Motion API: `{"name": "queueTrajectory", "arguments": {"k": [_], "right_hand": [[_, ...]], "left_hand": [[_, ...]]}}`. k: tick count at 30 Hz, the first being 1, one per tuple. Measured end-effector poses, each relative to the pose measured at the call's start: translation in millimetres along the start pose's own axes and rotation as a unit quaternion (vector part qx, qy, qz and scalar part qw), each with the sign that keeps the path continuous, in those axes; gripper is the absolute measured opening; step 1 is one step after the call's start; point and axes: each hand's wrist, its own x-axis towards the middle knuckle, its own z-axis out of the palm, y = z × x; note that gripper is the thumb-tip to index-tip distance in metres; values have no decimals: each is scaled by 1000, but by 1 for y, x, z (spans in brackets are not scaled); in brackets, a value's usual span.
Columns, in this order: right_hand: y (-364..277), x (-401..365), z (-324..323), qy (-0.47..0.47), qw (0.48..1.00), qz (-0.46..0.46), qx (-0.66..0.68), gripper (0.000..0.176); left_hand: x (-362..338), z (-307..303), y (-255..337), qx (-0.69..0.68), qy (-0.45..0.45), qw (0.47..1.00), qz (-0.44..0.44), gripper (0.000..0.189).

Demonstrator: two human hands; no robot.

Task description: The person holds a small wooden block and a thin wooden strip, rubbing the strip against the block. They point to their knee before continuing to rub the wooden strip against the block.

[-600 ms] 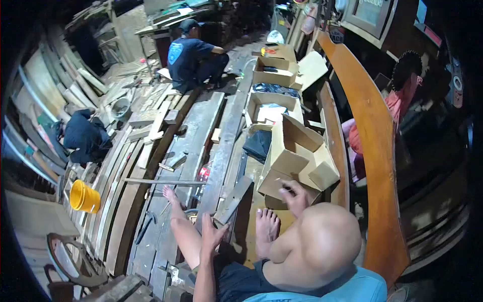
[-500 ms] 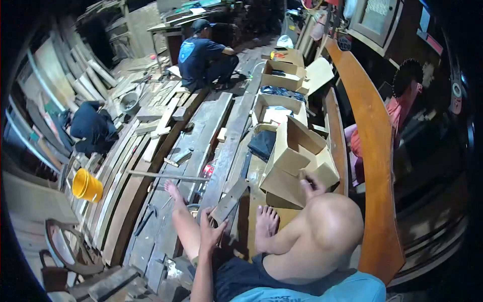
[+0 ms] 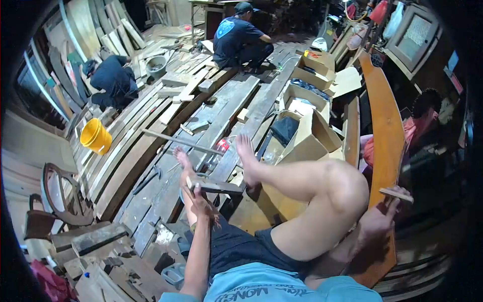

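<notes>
My left hand (image 3: 202, 202) grips one end of a short wooden board (image 3: 217, 187), which lies level in front of my lap and points right toward my raised foot. Far to the right, past my bent knee, my right hand (image 3: 381, 217) is closed round a small flat strip of wood (image 3: 397, 195) beside the long orange-brown plank (image 3: 386, 146). An open cardboard box (image 3: 312, 140) stands beyond my knee, with a black bundle (image 3: 285, 129) at its left.
Two people crouch farther off, one at the top centre (image 3: 236, 40), one at the left (image 3: 111, 80). A yellow bucket (image 3: 95, 137) stands on planks at the left. A long thin stick (image 3: 181, 142) lies across the boards. Wood scraps (image 3: 100, 239) fill the lower left.
My right hand has moved from the cardboard box to the far right and now holds a wood strip. The board in my left hand has turned level. My right foot has lifted, and the view has shifted.
</notes>
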Motion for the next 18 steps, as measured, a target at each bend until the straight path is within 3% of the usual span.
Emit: {"name": "queueTrajectory", "arguments": {"k": [1, 2, 3, 4, 5, 6, 7, 8, 10, 11, 12, 13, 14, 15, 16, 17, 18], "right_hand": [[-8, 10, -15, 159, 987, -10, 8, 42], [-6, 16, -25, 246, 969, -15, 11, 43], [-8, 22, -25, 267, 963, -31, 28, 45], [-4, 23, -8, 169, 978, -69, 101, 36], [0, 24, 8, 62, 977, -90, 181, 29], [5, 25, 25, -43, 962, -92, 252, 23], [5, 18, 55, -38, 968, -73, 238, 20], [17, 2, 76, 25, 973, 26, 226, 18], [39, -8, 111, -88, 987, 51, 126, 27], [54, -26, 130, -91, 979, 135, 120, 26], [53, -27, 145, -196, 965, 152, 82, 21], [104, -63, 164, -165, 935, 232, 211, 28], [123, -78, 176, -236, 944, 209, 98, 24], [126, -88, 191, -248, 953, 164, 62, 21], [125, -94, 197, -285, 940, 186, 25, 19], [126, -102, 206, -300, 898, 314, 69, 19], [131, -109, 214, -292, 921, 253, 37, 19]], "left_hand": [[0, 0, -1, -60, 11, 997, -38, 44], [1, -1, -2, -120, 26, 990, -75, 43], [6, -1, 3, -122, 11, 990, -75, 45], [13, 2, 6, -119, 34, 991, -53, 42], [16, 6, 8, -100, 8, 995, 24, 37], [18, 9, 6, -97, 35, 994, 34, 38], [18, 13, 10, -92, 64, 993, 43, 39], [19, 16, 14, -82, 43, 995, 43, 45], [39, 2, -32, -128, 20, 991, 26, 48], [44, 0, -41, -157, 18, 987, 9, 48], [42, 9, -29, -110, 20, 992, 52, 49], [40, 19, -15, -63, 25, 993, 95, 50], [43, 21, -15, -60, -15, 991, 121, 51], [46, 22, -17, -57, -56, 986, 146, 52], [48, 21, -20, -56, -60, 985, 150, 52], [48, 18, -23, -64, -54, 992, 96, 53], [47, 13, -31, -71, -50, 995, 41, 58]]}}
